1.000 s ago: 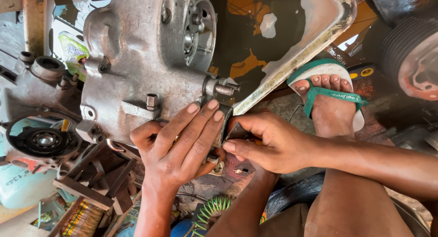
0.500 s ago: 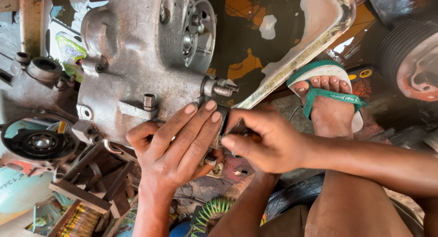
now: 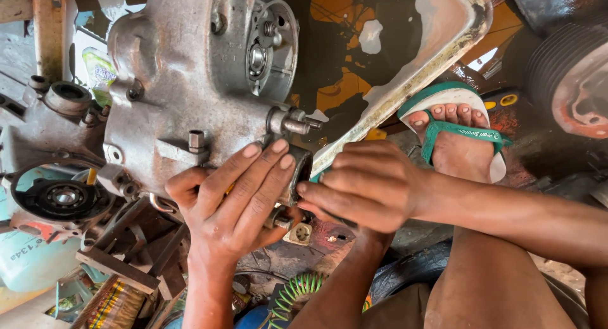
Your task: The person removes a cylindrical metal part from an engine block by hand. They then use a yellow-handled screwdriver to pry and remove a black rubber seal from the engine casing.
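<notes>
The engine casing is steadied by the left hand pressed flat against it; a small dark part at its edge is pinched by the right hand.

— What colour is the engine case?

— Dull silver-grey, mottled with brown grime and rust-coloured smears. The bolt on it is the same grey.

— And the sandal?

— Green straps, a white sole edged in green.

— The floor behind?

— Nearly black, with orange patches and one pale grey-white blot.

— The coil low down?

— Bright green, ribbed in rings. Beside it, a blue patch I cannot identify.

— The round part at the left?

— Black with a shiny steel centre, set in a grey housing with a reddish-orange stain.

— The tank?

— Pale turquoise, with dark markings.

— The tyre?

— Black, ribbed tread; its rim is pinkish grey.
</notes>
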